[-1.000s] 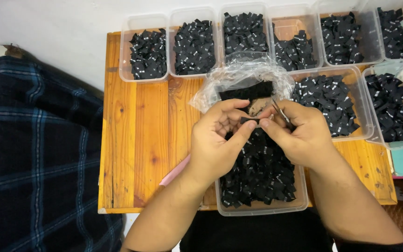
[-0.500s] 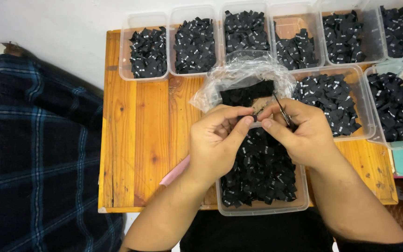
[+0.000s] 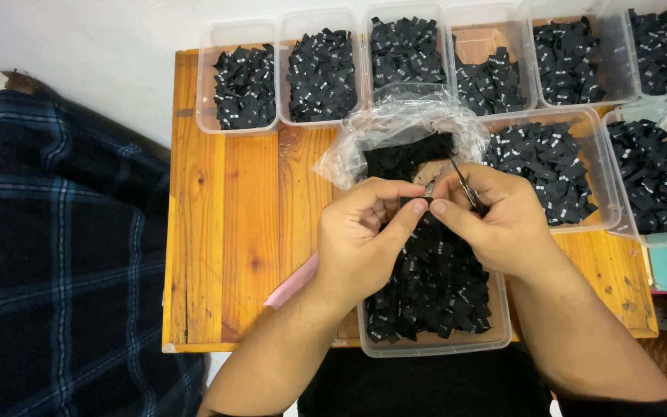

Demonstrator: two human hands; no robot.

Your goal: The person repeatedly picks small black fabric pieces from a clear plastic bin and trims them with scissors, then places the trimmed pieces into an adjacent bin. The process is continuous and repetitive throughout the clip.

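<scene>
Both hands meet over the clear tub (image 3: 496,333) of black fabric labels (image 3: 434,286) at the counter's (image 3: 225,232) near edge. The left hand (image 3: 364,243) pinches one small label (image 3: 409,204) between thumb and forefinger; the right hand (image 3: 496,220) is closed around small snips (image 3: 465,185). Holding the label taut, well clear of the fingertips, seems wise.

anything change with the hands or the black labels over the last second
Very little. The left hand and right hand stay together over the clear plastic tub of black fabric labels, fingertips pinching a small black label; the fingers shifted only slightly. The small metal scissors remain in the right hand. The crumpled clear plastic bag, the other label tubs and the orange wooden table have not moved.
</scene>
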